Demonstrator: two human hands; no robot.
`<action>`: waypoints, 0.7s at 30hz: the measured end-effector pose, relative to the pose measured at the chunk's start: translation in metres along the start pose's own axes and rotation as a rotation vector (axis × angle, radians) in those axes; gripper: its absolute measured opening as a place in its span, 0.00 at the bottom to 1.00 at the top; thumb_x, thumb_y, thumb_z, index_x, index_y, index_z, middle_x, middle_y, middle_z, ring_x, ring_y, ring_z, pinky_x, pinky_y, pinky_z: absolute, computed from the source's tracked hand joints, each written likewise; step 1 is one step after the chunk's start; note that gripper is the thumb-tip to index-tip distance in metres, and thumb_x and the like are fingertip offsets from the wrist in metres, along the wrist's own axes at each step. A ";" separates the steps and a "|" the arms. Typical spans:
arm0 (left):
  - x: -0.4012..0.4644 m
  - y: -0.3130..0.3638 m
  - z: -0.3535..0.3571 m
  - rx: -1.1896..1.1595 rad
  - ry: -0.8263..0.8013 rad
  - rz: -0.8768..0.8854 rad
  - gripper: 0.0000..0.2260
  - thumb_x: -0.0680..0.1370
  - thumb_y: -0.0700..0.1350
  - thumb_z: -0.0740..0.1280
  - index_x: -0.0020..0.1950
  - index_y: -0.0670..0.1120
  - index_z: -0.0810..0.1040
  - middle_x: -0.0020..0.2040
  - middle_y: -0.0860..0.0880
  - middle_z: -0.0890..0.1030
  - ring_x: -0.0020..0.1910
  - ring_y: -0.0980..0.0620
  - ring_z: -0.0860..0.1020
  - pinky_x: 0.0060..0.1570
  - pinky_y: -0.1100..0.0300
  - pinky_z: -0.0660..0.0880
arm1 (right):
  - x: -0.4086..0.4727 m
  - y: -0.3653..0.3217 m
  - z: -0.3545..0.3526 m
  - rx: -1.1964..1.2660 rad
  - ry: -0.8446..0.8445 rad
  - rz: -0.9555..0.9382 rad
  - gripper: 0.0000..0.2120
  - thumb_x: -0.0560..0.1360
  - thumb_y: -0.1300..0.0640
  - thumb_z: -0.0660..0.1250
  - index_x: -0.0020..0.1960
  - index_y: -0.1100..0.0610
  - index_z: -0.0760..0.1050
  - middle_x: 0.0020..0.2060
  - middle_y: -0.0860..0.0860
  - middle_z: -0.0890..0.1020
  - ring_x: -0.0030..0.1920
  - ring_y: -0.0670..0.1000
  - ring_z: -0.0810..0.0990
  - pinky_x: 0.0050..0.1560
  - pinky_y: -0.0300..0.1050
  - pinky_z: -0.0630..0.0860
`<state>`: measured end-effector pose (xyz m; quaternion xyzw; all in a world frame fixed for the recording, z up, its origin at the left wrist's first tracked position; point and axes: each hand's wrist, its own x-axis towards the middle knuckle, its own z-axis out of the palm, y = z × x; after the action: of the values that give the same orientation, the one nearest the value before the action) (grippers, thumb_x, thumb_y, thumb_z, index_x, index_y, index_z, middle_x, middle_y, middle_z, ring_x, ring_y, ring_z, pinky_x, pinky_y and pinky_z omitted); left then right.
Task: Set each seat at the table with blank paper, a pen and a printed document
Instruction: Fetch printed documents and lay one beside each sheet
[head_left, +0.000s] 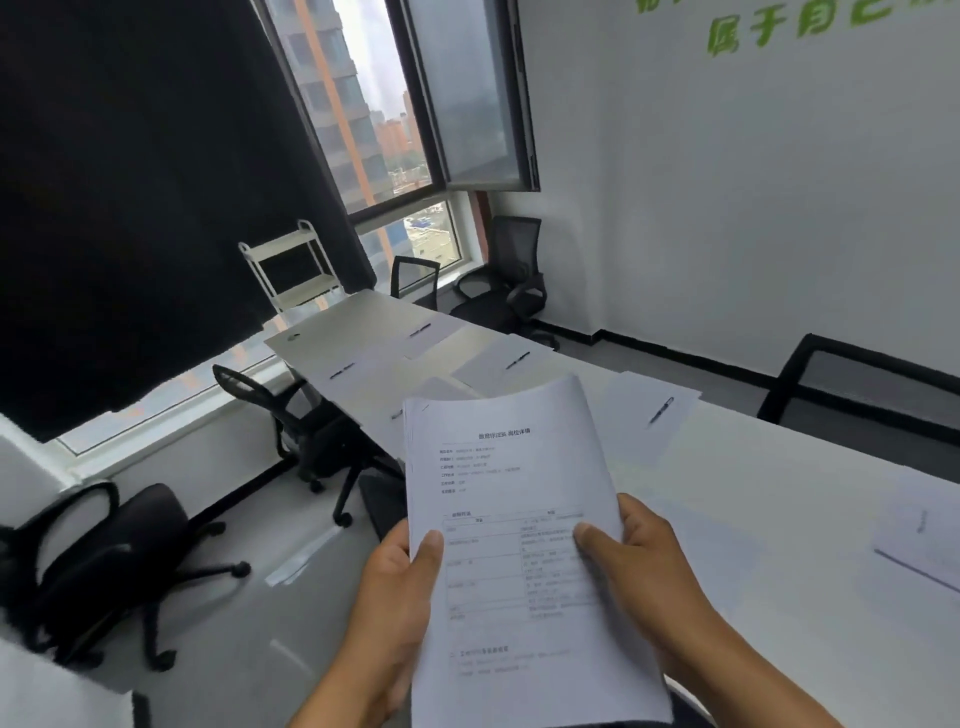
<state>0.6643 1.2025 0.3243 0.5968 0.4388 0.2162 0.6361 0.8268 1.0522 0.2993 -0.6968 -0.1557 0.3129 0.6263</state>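
— While both hands are full, which step is this?

— The printed-document one, I'd judge. The left hand (402, 587) grips the left edge of a stack of printed documents (514, 545), thumb curled over the top sheet; the right hand (639, 561) grips the right edge the same way. The stack hangs in the air over the near edge of the table (769, 499), not resting on it.

— And the seats?

— Going left to right along the table: a blank sheet with a pen (342, 370) by the left edge, another pen (420, 330) on paper toward the far end, a third pen (518, 360) further right, and a fourth pen (661, 410) on a sheet (644, 415) near the right edge. None of those places shows printed pages yet.

— Next move?

— Probably peel off one copy with a thumb and lay it at the nearest set place, without dragging two.

— Anything legible?

— A centred Chinese heading and a table, too blurred to read. Green Chinese lettering (810, 21) on the wall, cropped.
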 end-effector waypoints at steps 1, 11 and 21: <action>0.014 0.004 -0.001 0.024 0.008 0.000 0.13 0.90 0.42 0.60 0.66 0.47 0.83 0.56 0.44 0.90 0.54 0.41 0.90 0.57 0.42 0.85 | 0.015 -0.001 0.005 0.006 -0.015 0.004 0.05 0.84 0.59 0.67 0.56 0.54 0.81 0.47 0.46 0.90 0.46 0.50 0.90 0.55 0.58 0.86; 0.114 0.020 0.051 0.149 -0.077 -0.085 0.12 0.90 0.43 0.61 0.65 0.49 0.84 0.55 0.47 0.91 0.53 0.44 0.90 0.58 0.42 0.85 | 0.101 0.003 -0.017 0.015 0.074 0.072 0.05 0.84 0.56 0.67 0.56 0.50 0.81 0.49 0.44 0.90 0.49 0.49 0.90 0.58 0.61 0.85; 0.204 -0.015 0.120 0.265 -0.363 -0.189 0.10 0.89 0.43 0.65 0.64 0.49 0.85 0.55 0.49 0.91 0.53 0.46 0.90 0.59 0.42 0.85 | 0.129 0.037 -0.050 -0.035 0.359 0.196 0.08 0.84 0.56 0.65 0.54 0.48 0.82 0.48 0.43 0.89 0.48 0.49 0.90 0.58 0.61 0.85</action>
<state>0.8643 1.2942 0.2371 0.6602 0.3957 -0.0147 0.6383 0.9490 1.0855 0.2334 -0.7640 0.0218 0.2403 0.5984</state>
